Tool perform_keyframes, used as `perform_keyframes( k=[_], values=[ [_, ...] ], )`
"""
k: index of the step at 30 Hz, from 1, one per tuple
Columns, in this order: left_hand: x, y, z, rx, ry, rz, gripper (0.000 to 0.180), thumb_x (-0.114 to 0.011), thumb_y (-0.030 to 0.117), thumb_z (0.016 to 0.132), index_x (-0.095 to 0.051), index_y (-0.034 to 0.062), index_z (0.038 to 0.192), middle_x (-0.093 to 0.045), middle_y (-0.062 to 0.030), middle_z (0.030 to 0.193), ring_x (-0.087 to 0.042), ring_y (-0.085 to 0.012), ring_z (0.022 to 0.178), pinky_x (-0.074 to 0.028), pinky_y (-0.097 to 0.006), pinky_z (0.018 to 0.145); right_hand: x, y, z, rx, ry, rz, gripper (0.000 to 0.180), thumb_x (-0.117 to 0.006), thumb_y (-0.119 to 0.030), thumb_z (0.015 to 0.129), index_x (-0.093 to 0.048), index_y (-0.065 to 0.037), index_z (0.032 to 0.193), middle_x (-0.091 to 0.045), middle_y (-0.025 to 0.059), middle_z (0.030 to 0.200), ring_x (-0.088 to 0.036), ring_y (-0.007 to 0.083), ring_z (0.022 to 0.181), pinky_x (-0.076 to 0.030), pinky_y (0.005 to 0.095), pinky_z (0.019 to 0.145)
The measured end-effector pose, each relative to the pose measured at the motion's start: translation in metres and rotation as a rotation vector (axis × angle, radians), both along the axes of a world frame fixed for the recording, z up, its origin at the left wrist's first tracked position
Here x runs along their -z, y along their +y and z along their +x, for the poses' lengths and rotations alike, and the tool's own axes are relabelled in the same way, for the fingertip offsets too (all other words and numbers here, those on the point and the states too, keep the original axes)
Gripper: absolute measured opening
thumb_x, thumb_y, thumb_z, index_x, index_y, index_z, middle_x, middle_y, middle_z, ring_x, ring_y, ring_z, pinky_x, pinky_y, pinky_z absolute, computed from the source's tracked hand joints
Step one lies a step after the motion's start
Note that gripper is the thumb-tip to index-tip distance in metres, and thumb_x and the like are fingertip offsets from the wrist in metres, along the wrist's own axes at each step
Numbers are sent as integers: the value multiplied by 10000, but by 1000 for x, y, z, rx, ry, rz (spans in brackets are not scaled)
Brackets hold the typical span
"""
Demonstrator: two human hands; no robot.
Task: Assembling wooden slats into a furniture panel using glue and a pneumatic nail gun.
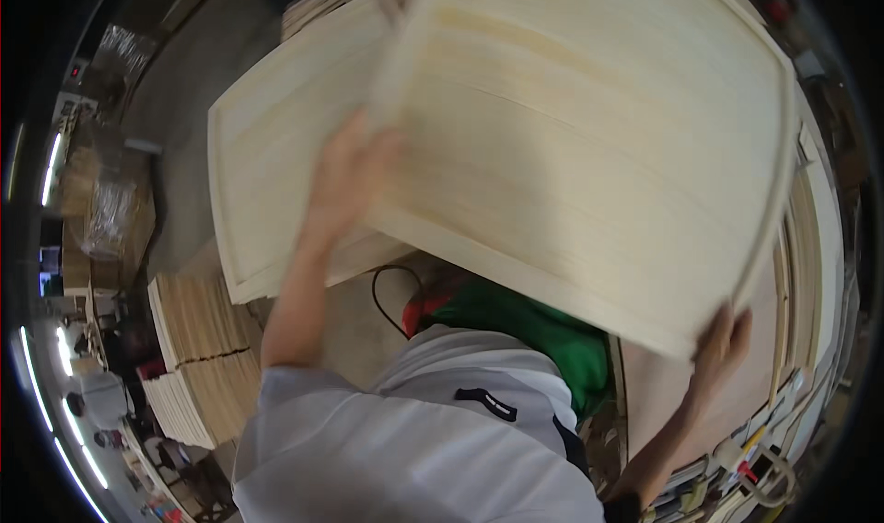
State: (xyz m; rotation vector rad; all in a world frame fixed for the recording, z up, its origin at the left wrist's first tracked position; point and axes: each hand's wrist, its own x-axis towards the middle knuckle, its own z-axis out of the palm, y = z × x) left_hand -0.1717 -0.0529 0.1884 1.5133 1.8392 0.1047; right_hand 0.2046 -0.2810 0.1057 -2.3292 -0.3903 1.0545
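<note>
A large pale wooden panel [589, 173] with a raised rim hangs tilted in front of me, held between both hands. My left hand [350, 173], smeared by motion, is closed on its left edge. At the near right corner my right hand [723, 343] grips the rim, fingers wrapped round the edge. Behind and to the left lies a second pale wooden panel [276, 155], also rimmed. The held panel covers part of it, and its far right side is hidden.
Stacks of thin boards [207, 348] stand at my left. Sheets on edge [806, 274] line the right side, with tools and offcuts [764, 468] below them. A dark cable [376, 288] loops near my waist. A person [97, 399] is far left, near wrapped boxes [106, 210].
</note>
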Motion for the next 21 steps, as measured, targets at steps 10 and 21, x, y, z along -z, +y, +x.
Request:
perform_keyframes(
  k=[10,21],
  values=[
    [252,-41,-199,-634,175,582,542,-562,390,920,-577,-89,1172,-650,-149,1011,-583,-192,926,-442,-307,855,153,323,-111,-1059,-544,945,267,-583,-182,888,-485,59,947,-577,272,895,-595,420,875,-498,478,730],
    [294,-49,-287,-749,355,480,572,-533,380,924,-539,-109,1220,-625,-249,1153,-590,-325,1067,-415,-379,944,199,350,-209,-1079,-317,890,236,-573,-59,837,-460,85,986,-555,276,960,-611,419,813,-522,467,667]
  ],
)
